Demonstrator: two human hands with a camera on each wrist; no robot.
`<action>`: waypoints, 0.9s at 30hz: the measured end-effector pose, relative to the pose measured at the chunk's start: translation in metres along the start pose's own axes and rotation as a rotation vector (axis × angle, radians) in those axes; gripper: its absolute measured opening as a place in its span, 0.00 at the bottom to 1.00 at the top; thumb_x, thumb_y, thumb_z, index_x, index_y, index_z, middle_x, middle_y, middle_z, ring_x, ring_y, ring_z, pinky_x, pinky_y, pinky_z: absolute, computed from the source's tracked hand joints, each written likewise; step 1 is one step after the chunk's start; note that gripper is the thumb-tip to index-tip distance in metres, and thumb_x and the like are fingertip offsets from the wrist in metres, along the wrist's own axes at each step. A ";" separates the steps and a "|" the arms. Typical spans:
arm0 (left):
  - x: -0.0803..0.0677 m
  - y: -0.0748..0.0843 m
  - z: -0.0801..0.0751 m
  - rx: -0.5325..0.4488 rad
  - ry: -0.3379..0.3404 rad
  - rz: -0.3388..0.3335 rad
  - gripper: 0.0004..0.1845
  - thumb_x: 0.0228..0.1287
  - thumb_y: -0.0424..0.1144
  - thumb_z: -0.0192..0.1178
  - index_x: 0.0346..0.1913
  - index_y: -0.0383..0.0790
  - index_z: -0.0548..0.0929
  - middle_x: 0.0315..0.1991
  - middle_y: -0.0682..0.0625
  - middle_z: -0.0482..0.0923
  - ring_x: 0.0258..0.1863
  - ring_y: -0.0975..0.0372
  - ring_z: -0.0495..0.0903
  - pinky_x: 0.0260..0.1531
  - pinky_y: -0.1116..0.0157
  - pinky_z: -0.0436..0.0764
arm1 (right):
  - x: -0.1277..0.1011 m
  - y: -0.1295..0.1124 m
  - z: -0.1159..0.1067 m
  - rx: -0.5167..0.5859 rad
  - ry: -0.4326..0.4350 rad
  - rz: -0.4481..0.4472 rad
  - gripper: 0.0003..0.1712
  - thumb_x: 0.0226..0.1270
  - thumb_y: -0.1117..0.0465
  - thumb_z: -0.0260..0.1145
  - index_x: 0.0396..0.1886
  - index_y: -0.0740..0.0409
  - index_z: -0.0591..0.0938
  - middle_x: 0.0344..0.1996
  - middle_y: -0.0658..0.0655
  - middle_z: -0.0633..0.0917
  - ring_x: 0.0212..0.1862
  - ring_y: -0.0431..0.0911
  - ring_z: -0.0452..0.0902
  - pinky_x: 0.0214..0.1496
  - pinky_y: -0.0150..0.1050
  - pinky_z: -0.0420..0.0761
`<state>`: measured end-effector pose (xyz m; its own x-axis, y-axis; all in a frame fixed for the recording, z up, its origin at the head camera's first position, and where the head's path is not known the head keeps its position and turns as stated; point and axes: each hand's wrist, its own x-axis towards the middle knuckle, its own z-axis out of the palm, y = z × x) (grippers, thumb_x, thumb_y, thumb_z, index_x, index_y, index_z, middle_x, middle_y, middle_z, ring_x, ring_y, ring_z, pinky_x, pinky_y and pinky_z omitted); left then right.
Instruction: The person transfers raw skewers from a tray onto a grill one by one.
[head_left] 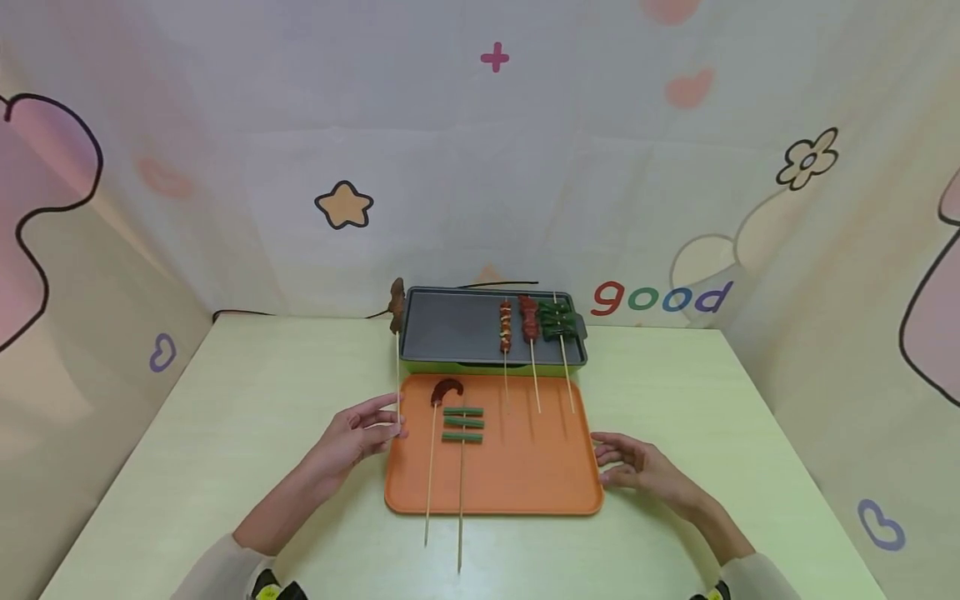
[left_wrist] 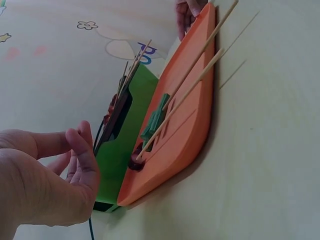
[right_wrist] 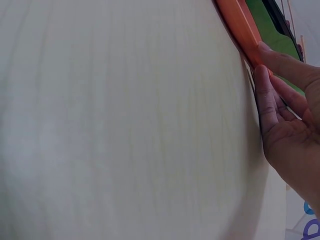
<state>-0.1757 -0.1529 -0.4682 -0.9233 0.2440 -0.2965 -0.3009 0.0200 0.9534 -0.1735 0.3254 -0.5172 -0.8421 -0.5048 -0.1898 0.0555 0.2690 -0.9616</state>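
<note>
My left hand (head_left: 356, 437) pinches the lower stick of a skewer with a lumpy brown piece (head_left: 397, 308) at its top. This skewer stands roughly upright by the left end of the grill pan (head_left: 450, 325). An orange tray (head_left: 532, 492) lies in front of the pan. My right hand (head_left: 648, 471) holds the tray's right edge between thumb and fingers, as the right wrist view shows. On the tray lie a skewer with a dark red curved piece (head_left: 447, 387) and another with several green pieces (head_left: 462, 423), their sticks reaching past the near rim.
Three skewers rest on the pan's right side: a thin one of small red and pale pieces (head_left: 506, 327), one of red meat (head_left: 529, 318) and one of dark green leaves (head_left: 557, 321). Their sticks overhang the tray. Behind the pan runs a black cord (head_left: 498, 283), before a patterned curtain (head_left: 450, 150).
</note>
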 end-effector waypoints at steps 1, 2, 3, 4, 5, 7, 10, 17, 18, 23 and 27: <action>0.004 0.001 0.001 0.005 0.001 0.002 0.32 0.72 0.34 0.62 0.77 0.40 0.67 0.51 0.50 0.83 0.44 0.69 0.87 0.45 0.71 0.81 | 0.000 0.000 0.000 0.000 -0.001 -0.004 0.41 0.70 0.66 0.68 0.76 0.74 0.60 0.56 0.55 0.80 0.54 0.34 0.80 0.55 0.30 0.83; 0.008 0.003 0.001 0.009 0.000 0.004 0.32 0.72 0.34 0.62 0.77 0.40 0.67 0.51 0.50 0.83 0.44 0.69 0.87 0.44 0.70 0.81 | -0.001 -0.001 0.000 0.001 -0.002 -0.007 0.41 0.70 0.66 0.68 0.76 0.74 0.59 0.56 0.55 0.80 0.54 0.34 0.80 0.55 0.30 0.83; 0.011 0.004 0.002 0.010 -0.001 0.007 0.32 0.72 0.34 0.62 0.76 0.41 0.68 0.50 0.50 0.82 0.44 0.69 0.87 0.44 0.70 0.80 | -0.001 -0.001 0.000 0.001 -0.003 -0.011 0.41 0.71 0.66 0.68 0.76 0.75 0.59 0.56 0.54 0.80 0.54 0.34 0.80 0.55 0.30 0.83; 0.015 0.005 0.003 0.011 -0.003 0.007 0.32 0.72 0.34 0.62 0.76 0.41 0.68 0.50 0.50 0.82 0.44 0.69 0.87 0.44 0.70 0.80 | -0.001 -0.002 0.000 0.002 -0.002 -0.012 0.41 0.70 0.66 0.68 0.76 0.75 0.59 0.55 0.54 0.81 0.54 0.34 0.80 0.55 0.30 0.83; 0.018 0.006 0.003 0.010 -0.004 0.006 0.31 0.72 0.33 0.62 0.76 0.41 0.68 0.49 0.51 0.81 0.44 0.69 0.87 0.43 0.70 0.80 | -0.001 -0.002 0.000 0.004 -0.002 -0.012 0.41 0.70 0.66 0.68 0.76 0.75 0.59 0.55 0.53 0.81 0.54 0.34 0.80 0.55 0.30 0.83; 0.024 0.008 0.005 0.001 -0.010 -0.004 0.31 0.73 0.32 0.61 0.76 0.40 0.68 0.47 0.52 0.81 0.43 0.70 0.87 0.43 0.71 0.80 | -0.002 -0.003 0.000 0.002 -0.004 -0.017 0.41 0.70 0.66 0.68 0.76 0.75 0.59 0.55 0.54 0.81 0.54 0.34 0.80 0.54 0.29 0.83; 0.032 0.009 0.006 -0.030 -0.024 -0.024 0.30 0.73 0.31 0.59 0.76 0.38 0.67 0.44 0.55 0.80 0.42 0.70 0.87 0.42 0.73 0.80 | -0.002 -0.004 0.000 0.002 -0.011 -0.030 0.41 0.71 0.67 0.67 0.76 0.75 0.59 0.56 0.56 0.80 0.54 0.34 0.80 0.54 0.29 0.83; 0.039 0.007 0.005 -0.084 -0.029 -0.058 0.30 0.74 0.29 0.57 0.76 0.33 0.65 0.42 0.55 0.81 0.39 0.71 0.87 0.38 0.76 0.80 | -0.003 -0.004 0.001 -0.006 -0.029 -0.036 0.40 0.71 0.68 0.66 0.76 0.76 0.58 0.57 0.60 0.79 0.54 0.34 0.79 0.54 0.29 0.83; 0.040 0.007 0.005 -0.082 -0.031 -0.055 0.30 0.74 0.28 0.57 0.76 0.33 0.65 0.41 0.55 0.81 0.38 0.71 0.87 0.38 0.76 0.80 | -0.002 -0.004 0.000 -0.011 -0.029 -0.031 0.40 0.72 0.68 0.66 0.76 0.76 0.58 0.57 0.61 0.79 0.54 0.34 0.79 0.54 0.29 0.83; 0.041 0.010 0.001 -0.049 -0.050 -0.046 0.29 0.75 0.29 0.56 0.76 0.33 0.65 0.41 0.55 0.79 0.39 0.71 0.86 0.40 0.76 0.80 | 0.002 -0.004 -0.003 -0.029 -0.025 -0.007 0.39 0.72 0.68 0.66 0.76 0.74 0.59 0.57 0.61 0.79 0.53 0.35 0.80 0.55 0.28 0.82; 0.040 0.009 -0.002 -0.013 -0.067 -0.049 0.30 0.76 0.33 0.57 0.77 0.33 0.65 0.47 0.49 0.83 0.40 0.71 0.86 0.46 0.72 0.81 | 0.004 -0.005 -0.006 -0.048 -0.026 -0.013 0.39 0.72 0.67 0.66 0.76 0.73 0.60 0.57 0.67 0.78 0.52 0.36 0.81 0.55 0.27 0.81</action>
<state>-0.2154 -0.1454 -0.4717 -0.8895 0.3070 -0.3385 -0.3493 0.0209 0.9368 -0.1804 0.3266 -0.5118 -0.8283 -0.5295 -0.1832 0.0183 0.3013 -0.9533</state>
